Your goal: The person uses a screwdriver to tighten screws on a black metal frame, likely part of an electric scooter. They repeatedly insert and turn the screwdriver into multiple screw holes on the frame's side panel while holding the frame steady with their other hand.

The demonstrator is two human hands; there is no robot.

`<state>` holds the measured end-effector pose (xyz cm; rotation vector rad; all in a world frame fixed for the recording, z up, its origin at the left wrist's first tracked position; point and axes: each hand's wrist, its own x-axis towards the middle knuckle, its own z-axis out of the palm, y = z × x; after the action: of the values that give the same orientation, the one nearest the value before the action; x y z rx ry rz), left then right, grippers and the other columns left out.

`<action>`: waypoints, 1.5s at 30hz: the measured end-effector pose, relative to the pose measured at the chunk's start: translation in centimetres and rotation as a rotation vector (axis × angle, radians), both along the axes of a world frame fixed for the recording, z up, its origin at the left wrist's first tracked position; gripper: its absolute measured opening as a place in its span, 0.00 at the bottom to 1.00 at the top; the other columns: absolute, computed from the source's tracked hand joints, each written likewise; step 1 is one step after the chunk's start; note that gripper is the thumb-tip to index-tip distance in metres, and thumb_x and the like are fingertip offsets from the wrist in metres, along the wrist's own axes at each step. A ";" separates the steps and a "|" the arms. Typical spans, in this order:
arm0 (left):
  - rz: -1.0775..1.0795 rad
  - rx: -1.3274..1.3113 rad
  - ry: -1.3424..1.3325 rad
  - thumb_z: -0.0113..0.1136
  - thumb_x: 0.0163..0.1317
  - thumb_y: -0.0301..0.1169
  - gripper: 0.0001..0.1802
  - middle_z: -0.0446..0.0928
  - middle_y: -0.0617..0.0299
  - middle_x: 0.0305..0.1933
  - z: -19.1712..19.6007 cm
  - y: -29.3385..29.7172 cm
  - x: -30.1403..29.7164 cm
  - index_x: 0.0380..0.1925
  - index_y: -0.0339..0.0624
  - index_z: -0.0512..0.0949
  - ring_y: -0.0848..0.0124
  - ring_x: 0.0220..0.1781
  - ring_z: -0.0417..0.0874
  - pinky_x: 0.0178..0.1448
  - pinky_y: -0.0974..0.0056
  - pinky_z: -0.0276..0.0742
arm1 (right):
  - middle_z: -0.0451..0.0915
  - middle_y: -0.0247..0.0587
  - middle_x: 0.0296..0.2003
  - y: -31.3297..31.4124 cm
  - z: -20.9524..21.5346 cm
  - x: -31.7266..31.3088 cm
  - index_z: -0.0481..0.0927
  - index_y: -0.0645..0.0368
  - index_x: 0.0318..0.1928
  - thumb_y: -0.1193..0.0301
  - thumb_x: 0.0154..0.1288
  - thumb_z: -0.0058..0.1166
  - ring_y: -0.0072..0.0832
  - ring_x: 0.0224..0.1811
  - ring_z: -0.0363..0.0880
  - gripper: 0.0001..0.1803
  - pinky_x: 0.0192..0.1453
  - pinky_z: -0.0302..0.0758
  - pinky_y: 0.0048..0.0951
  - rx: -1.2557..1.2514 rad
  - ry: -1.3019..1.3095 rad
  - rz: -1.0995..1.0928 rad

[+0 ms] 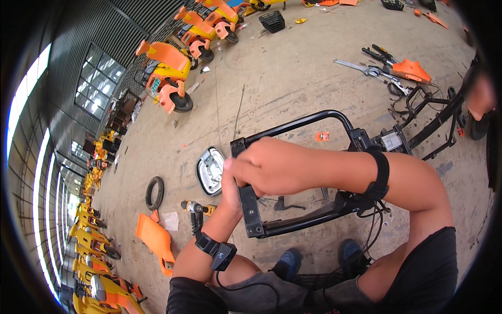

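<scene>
A black tubular metal frame (308, 119) extends across in front of me, with a flat drilled crossbar (252, 212) at its left end. My right hand (274, 166) reaches over this crossbar, fingers curled closed. From below, my left hand (230, 189) comes up against the outer side of the bar and meets the right one. Its fingers look bent, though the right hand covers most of them. Whatever lies between the hands is hidden. Black cables (374, 230) hang from the frame's right part, near a silvery boxed part (391, 141).
On the concrete floor lie a white-and-black shell (210, 171), a tyre (155, 193), a yellow-black power tool (196, 207), orange panels (155, 236) and a lever (289, 204). Fork parts (374, 70) lie at upper right. Orange-yellow scooters (170, 65) stand behind; a black basket (272, 22) is farther off.
</scene>
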<state>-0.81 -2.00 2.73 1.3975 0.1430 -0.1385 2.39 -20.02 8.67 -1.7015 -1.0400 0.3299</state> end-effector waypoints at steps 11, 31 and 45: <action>-0.032 -0.155 0.117 0.27 0.72 0.61 0.41 0.76 0.52 0.25 -2.5 2.2 1.2 0.22 0.37 0.75 0.56 0.39 0.80 0.50 0.57 0.76 | 0.81 0.56 0.27 -1.4 -1.1 -1.3 0.80 0.65 0.34 0.60 0.76 0.40 0.52 0.32 0.80 0.22 0.43 0.75 0.45 -0.248 -0.393 0.405; -0.028 -0.164 0.125 0.32 0.74 0.61 0.39 0.81 0.53 0.30 -3.0 2.4 1.2 0.30 0.37 0.79 0.57 0.37 0.85 0.45 0.56 0.79 | 0.81 0.59 0.31 -1.4 -1.4 -2.1 0.81 0.66 0.37 0.52 0.79 0.36 0.58 0.38 0.79 0.30 0.48 0.74 0.52 -0.744 -0.213 0.485; 0.087 -0.174 0.159 0.34 0.73 0.63 0.38 0.80 0.49 0.31 -2.6 2.2 0.9 0.35 0.36 0.77 0.52 0.38 0.85 0.44 0.52 0.81 | 0.88 0.41 0.36 -5.4 1.0 2.2 0.81 0.64 0.53 0.66 0.75 0.47 0.28 0.37 0.87 0.17 0.47 0.80 0.30 -0.526 0.009 0.361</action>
<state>0.10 0.21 0.17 1.2047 0.3162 -0.1854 4.59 -25.42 9.67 -1.9579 -1.3348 0.9076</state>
